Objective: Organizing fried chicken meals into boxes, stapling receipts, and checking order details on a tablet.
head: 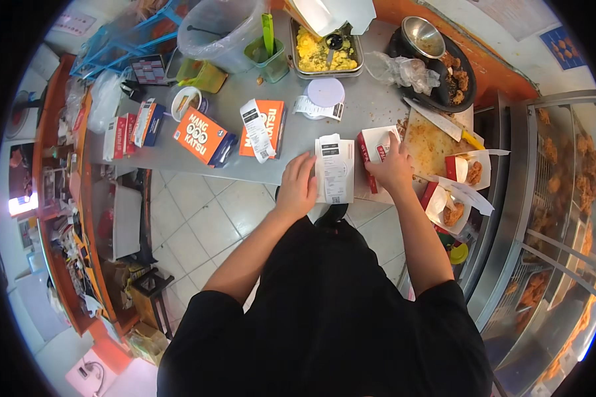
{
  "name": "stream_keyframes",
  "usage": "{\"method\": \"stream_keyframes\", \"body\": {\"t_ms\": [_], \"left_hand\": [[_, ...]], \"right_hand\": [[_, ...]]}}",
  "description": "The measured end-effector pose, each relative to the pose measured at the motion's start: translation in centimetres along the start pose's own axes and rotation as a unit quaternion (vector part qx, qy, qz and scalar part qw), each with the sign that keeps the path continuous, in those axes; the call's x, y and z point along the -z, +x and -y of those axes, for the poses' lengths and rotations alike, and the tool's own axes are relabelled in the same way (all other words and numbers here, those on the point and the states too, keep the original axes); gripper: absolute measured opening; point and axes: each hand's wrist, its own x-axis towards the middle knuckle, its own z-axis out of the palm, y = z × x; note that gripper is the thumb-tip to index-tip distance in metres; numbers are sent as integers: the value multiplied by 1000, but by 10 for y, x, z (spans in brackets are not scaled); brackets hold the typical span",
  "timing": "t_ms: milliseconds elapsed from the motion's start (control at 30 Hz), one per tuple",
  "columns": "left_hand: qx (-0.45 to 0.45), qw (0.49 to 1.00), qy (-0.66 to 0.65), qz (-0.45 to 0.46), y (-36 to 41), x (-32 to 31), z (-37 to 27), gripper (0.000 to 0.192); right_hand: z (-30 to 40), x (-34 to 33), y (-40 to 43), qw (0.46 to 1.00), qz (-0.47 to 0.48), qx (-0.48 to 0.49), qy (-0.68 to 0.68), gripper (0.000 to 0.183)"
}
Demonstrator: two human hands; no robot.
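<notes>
My left hand (298, 187) rests against the left side of a white box (348, 171) with a printed paper receipt (334, 168) lying on its top. Close by on the right, my right hand (393, 166) lies over a closed red and white food box (367, 149), fingers spread across its lid and edge; its exact grip is unclear. Two opened red and white boxes, an upper one (457, 166) and a lower one (434, 203), each hold fried chicken at the right. Two orange katsu boxes, one (196, 133) bare-topped and one (276, 124) under a receipt, stand to the left.
A knife (439, 121) with a yellow handle lies on a crumb-covered cutting board (422, 144). Behind are a black bowl (469, 94) with fried pieces, a metal tray (298, 69) of yellow food, a lidded round tub (326, 93) and a green container (273, 64). A glass-fronted cabinet (529, 149) borders the right.
</notes>
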Motion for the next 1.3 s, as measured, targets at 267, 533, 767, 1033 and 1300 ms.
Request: {"method": "stream_keyframes", "body": {"t_ms": [267,533,767,1033,1300], "left_hand": [[-159,979,-123,-18,117,16,-9,39],[-55,915,-92,390,151,-10,8,53],[-15,950,-1,313,148,8,23,56],[-235,933,273,-22,155,45,-12,42],[-502,750,-172,394,11,-136,-158,38]], "right_hand": [[74,4,-72,994,-50,23,96,107],[55,-89,-135,920,-303,-100,226,79],[68,-145,-81,659,-129,-219,708,65],[-3,-87,-57,710,-154,-188,661,53],[-327,-39,-99,859,-362,-265,245,54]]}}
